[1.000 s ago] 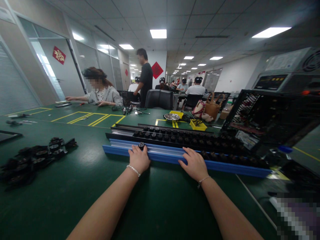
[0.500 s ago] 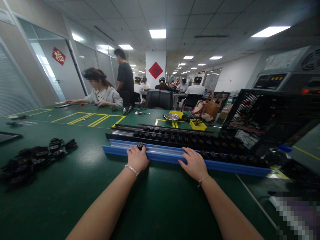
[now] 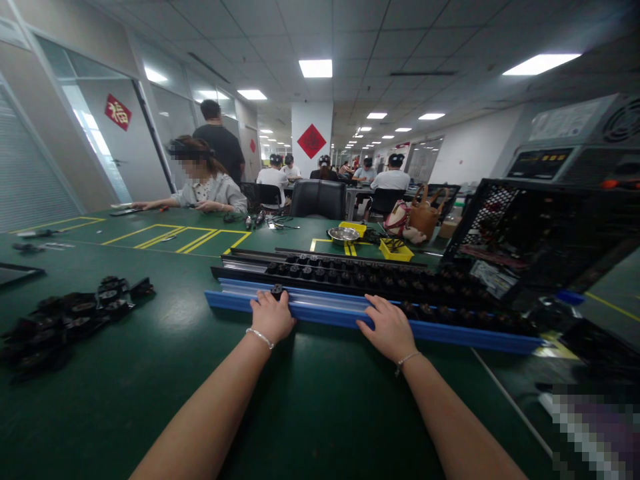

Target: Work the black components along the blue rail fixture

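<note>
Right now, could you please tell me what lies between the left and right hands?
A stretch of the blue rail lies between the left hand and the right hand in the head view.

Rail [image 3: 325, 312] on table [image 3: 320, 407], component row [image 3: 425, 312] in its right portion. Component pile [image 3: 75, 319] left of rail. Computer case [image 3: 477, 227] behind rail's right end.

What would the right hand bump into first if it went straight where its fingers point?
Probably the black rail just behind the blue rail the right hand seems to touch, though depth is hard to judge.
</note>
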Available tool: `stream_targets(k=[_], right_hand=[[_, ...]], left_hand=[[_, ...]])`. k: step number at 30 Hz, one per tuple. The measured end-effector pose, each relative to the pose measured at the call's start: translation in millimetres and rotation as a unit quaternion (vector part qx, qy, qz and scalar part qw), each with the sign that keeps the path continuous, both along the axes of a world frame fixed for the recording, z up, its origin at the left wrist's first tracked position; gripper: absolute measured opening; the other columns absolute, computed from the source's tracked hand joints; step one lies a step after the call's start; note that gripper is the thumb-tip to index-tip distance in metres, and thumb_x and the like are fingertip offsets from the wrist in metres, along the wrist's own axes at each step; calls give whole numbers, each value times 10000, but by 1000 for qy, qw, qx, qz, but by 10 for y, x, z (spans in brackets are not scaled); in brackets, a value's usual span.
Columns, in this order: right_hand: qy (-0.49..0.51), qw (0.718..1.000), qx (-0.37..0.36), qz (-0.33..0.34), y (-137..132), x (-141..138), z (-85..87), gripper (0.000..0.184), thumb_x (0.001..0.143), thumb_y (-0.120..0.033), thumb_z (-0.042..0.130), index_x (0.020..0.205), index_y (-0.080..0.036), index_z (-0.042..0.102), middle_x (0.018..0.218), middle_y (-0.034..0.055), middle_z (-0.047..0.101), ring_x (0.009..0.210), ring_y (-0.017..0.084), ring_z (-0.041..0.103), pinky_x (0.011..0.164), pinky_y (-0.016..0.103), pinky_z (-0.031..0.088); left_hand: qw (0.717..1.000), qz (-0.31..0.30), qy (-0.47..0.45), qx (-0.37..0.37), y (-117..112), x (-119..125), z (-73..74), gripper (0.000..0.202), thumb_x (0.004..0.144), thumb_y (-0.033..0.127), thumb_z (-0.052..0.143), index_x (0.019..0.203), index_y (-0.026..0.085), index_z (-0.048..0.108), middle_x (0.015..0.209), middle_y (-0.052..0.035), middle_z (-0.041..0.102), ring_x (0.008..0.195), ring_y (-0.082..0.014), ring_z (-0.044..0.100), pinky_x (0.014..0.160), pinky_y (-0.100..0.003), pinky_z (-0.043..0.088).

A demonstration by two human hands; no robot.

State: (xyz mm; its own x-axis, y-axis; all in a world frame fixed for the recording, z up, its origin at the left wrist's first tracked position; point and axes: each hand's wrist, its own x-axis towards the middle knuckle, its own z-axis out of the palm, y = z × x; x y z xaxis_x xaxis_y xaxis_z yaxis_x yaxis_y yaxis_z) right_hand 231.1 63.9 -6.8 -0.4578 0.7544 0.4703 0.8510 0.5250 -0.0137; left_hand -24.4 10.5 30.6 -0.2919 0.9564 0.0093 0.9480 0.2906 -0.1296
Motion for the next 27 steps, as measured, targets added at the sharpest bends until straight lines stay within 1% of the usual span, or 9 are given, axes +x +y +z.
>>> stream_targets(k=[14, 20, 23, 27], right_hand=[[0, 1000, -6, -6, -9, -2, 3, 247, 817, -408, 514, 880, -212, 650, 1323, 61, 525, 1209, 247, 455, 972, 417, 377], [2, 1000, -6, -6, -1, 0, -5, 250, 820, -410, 507, 879, -216, 652, 1324, 56, 524, 1211, 250, 454, 969, 418, 379], [3, 1000, -7, -2, 6, 3, -13, 254, 822, -414, 501, 873, -216, 651, 1326, 57, 522, 1213, 249, 452, 970, 420, 377], [3, 1000, -6, -4, 9, 1, -20, 257, 823, -415, 499, 883, -216, 650, 1331, 57, 517, 1215, 252, 449, 971, 424, 374]], left_hand=[[1000, 11, -4, -10, 29, -67, -12, 757, 767, 522, 495, 1403, 154, 313, 1393, -292, 349, 1308, -451, 268, 978, -551, 264], [1000, 5, -2, -7, 25, -79, -33, 761, 775, 515, 503, 1412, 153, 299, 1393, -298, 344, 1306, -454, 269, 977, -547, 263], [1000, -7, 11, 7, -4, -90, -70, 768, 774, 497, 527, 1417, 148, 293, 1389, -302, 343, 1303, -453, 274, 980, -530, 266], [998, -26, 30, 54, -49, -108, -137, 752, 767, 466, 563, 1403, 141, 326, 1354, -286, 392, 1288, -435, 310, 980, -508, 279]])
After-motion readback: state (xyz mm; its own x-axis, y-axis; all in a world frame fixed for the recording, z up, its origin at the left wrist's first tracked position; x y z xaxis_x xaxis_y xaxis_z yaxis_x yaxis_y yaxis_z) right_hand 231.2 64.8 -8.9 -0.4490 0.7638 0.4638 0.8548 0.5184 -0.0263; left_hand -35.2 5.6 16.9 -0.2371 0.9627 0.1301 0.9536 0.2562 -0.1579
